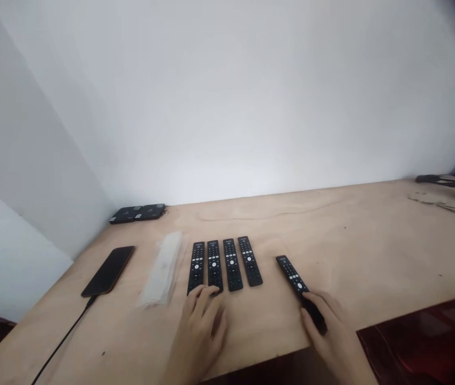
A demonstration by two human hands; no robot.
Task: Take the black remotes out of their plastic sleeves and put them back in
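Observation:
Several black remote controls (214,263) lie side by side in a row on the wooden table, buttons facing up. At the near ends of the two leftmost ones, my left hand (203,315) rests its bent fingertips, the thumb held apart. It grips nothing. To the right of the row, another remote control (292,275) lies slanted, with its far end pointing up and left. My right hand (324,321) has it between thumb and fingers at the near end, which is partly covered.
Left of the row lies a stack of clear plastic sleeves (164,267). Farther left is a phone (109,271) with a cable (65,337) plugged in. Two black boxes (150,212) sit against the white wall (251,107). A dark object (448,182) lies at the far right.

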